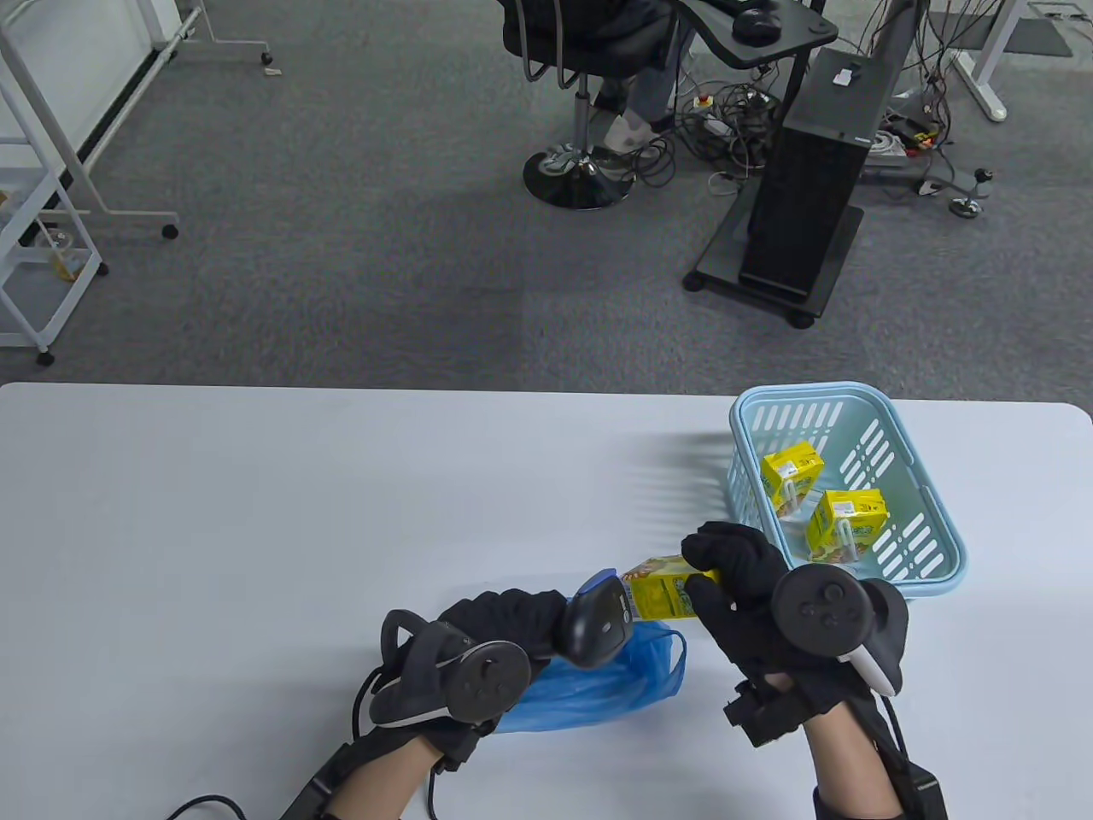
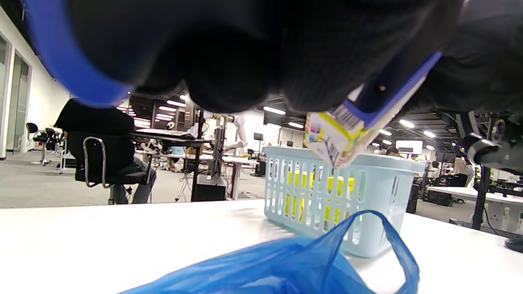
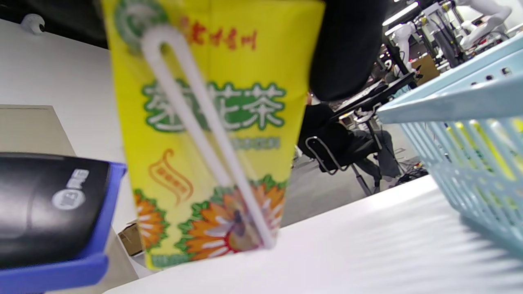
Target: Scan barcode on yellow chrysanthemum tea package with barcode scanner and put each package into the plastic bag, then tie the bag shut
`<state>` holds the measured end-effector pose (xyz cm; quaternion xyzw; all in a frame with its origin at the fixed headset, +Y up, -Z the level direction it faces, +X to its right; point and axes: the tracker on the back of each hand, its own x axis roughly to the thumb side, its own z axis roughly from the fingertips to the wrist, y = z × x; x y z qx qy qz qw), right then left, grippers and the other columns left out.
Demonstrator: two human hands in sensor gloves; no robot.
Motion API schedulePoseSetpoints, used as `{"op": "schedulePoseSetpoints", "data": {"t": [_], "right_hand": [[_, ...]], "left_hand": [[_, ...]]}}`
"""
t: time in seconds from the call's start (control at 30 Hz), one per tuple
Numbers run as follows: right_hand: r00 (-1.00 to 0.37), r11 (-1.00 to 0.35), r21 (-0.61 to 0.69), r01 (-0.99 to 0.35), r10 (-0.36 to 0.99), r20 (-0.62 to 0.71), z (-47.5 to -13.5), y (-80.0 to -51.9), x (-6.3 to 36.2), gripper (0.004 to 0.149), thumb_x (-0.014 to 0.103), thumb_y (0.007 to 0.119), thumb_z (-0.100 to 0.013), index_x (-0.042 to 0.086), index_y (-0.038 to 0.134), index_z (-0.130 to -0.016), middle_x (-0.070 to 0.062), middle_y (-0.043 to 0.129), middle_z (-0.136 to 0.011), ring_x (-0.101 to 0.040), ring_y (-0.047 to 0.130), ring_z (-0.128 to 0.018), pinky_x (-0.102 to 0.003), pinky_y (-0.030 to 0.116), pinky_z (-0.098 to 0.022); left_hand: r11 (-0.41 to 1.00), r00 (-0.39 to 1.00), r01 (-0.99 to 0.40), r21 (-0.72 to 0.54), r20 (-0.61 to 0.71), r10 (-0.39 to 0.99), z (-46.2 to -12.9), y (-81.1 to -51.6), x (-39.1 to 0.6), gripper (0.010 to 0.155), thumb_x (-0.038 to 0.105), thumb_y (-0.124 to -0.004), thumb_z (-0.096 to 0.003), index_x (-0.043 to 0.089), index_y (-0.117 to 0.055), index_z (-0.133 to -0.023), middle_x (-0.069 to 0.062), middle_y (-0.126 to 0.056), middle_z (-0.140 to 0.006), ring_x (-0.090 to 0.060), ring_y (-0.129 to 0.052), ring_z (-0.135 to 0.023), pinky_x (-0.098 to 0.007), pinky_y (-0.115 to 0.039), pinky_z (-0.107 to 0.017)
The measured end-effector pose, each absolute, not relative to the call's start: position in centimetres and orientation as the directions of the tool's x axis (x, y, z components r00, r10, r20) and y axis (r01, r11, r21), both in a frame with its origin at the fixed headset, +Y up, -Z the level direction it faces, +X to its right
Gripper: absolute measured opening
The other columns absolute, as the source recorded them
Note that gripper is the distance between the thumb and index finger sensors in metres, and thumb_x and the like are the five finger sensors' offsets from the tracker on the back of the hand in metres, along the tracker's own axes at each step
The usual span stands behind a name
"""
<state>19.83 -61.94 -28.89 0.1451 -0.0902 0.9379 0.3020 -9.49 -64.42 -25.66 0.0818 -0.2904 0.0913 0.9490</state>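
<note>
The right hand has its gloved fingers curled round one yellow chrysanthemum tea package, holding it above the white table with its far end turned toward 9 o'clock. In the right wrist view that package fills the frame, a white straw stuck down its printed face. The left hand, at 9 o'clock from the right one, grips one black barcode scanner with a blue-trimmed head; the head sits just beside the package's end, touching or nearly so. The left wrist view shows the barcode end of the package against the scanner's blue edge.

Under the scanner and the left hand lies one blue plastic bag, flat on the table, its handle loop at 3 o'clock. From the left wrist the bag spreads across the foreground.

At 1 o'clock from the right hand stands one light blue slotted basket, near the table's far right edge. Inside it are two more yellow tea packages: one toward 11 o'clock of the basket, the other nearer the middle. That makes three packages in all.

Beyond the table, at 12 o'clock, a seated person is on a black chair, with a black computer tower on a wheeled stand at 1 o'clock.
</note>
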Motion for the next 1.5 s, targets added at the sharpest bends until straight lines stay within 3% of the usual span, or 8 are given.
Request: {"op": "schedulePoseSetpoints", "data": {"t": [0.2,0.43,0.53,0.77,0.9,1.33,1.5], "right_hand": [[-0.781,-0.810,-0.079,-0.581,0.528,0.333,-28.8,-62.0,19.7,0.060,0.054,0.067,-0.040,0.026,0.067,-0.093,-0.006,0.063,-0.101,-0.042,0.076,-0.084,-0.049,0.080,-0.056],[-0.764,-0.841,-0.003,-0.542,0.491,0.419,-28.2,-61.5,17.7,0.058,0.051,0.079,-0.035,0.027,0.072,-0.088,-0.005,0.064,-0.102,-0.042,0.075,-0.087,-0.053,0.075,-0.061],[-0.768,-0.881,0.034,-0.473,0.430,0.475,-27.8,-61.6,15.7,0.057,0.051,0.082,-0.034,0.028,0.073,-0.086,-0.005,0.064,-0.102,-0.041,0.075,-0.088,-0.055,0.074,-0.062],[-0.782,-0.932,0.132,-0.337,0.355,0.512,-28.7,-64.0,12.1,0.051,0.048,0.084,-0.033,0.028,0.075,-0.080,-0.005,0.064,-0.102,-0.040,0.073,-0.093,-0.056,0.069,-0.068],[-0.785,-0.914,0.207,-0.350,0.406,0.468,-30.5,-65.5,11.5,0.048,0.047,0.082,-0.032,0.028,0.079,-0.075,-0.004,0.068,-0.100,-0.040,0.074,-0.092,-0.056,0.067,-0.068],[-0.848,-0.982,0.188,0.007,0.094,0.521,-32.1,-68.6,8.5,0.047,0.042,0.084,-0.031,0.028,0.077,-0.075,-0.004,0.065,-0.101,-0.037,0.065,-0.096,-0.056,0.060,-0.072],[-0.856,-0.974,0.219,0.047,0.074,0.512,-32.4,-69.9,8.2,0.046,0.041,0.083,-0.031,0.028,0.077,-0.075,-0.006,0.063,-0.102,-0.038,0.063,-0.097,-0.058,0.058,-0.072]], "left_hand": [[0.969,0.843,-0.231,0.086,0.515,0.155,-26.2,-64.0,-10.7,0.058,0.042,-0.091,-0.0467,0.031,-0.069,-0.099,0.003,-0.091,-0.082,-0.015,-0.103,-0.058,-0.045,-0.086,-0.049],[0.892,0.800,-0.452,-0.023,0.433,0.416,-27.1,-62.0,-14.4,0.060,0.044,-0.091,-0.0473,0.027,-0.070,-0.102,-0.002,-0.091,-0.086,-0.021,-0.103,-0.064,-0.047,-0.084,-0.051],[0.893,0.823,-0.449,0.030,0.404,0.400,-27.0,-61.1,-15.8,0.060,0.044,-0.091,-0.0473,0.027,-0.071,-0.102,-0.003,-0.091,-0.086,-0.022,-0.103,-0.064,-0.047,-0.084,-0.050],[0.883,0.836,-0.469,0.021,0.334,0.436,-27.4,-61.1,-18.1,0.062,0.045,-0.090,-0.0478,0.025,-0.071,-0.103,-0.004,-0.091,-0.088,-0.023,-0.103,-0.066,-0.048,-0.084,-0.051],[0.886,0.841,-0.463,0.004,0.319,0.438,-27.7,-61.3,-18.5,0.062,0.045,-0.090,-0.0476,0.024,-0.071,-0.103,-0.005,-0.091,-0.088,-0.023,-0.103,-0.066,-0.048,-0.084,-0.051],[0.900,0.854,-0.435,-0.015,0.310,0.418,-27.9,-61.3,-18.6,0.062,0.045,-0.090,-0.0477,0.024,-0.071,-0.103,-0.005,-0.091,-0.087,-0.023,-0.103,-0.066,-0.048,-0.084,-0.051],[0.897,0.850,-0.441,-0.026,0.308,0.427,-27.9,-61.1,-18.8,0.062,0.045,-0.090,-0.0478,0.024,-0.071,-0.103,-0.005,-0.091,-0.087,-0.023,-0.103,-0.066,-0.048,-0.084,-0.051]]}}
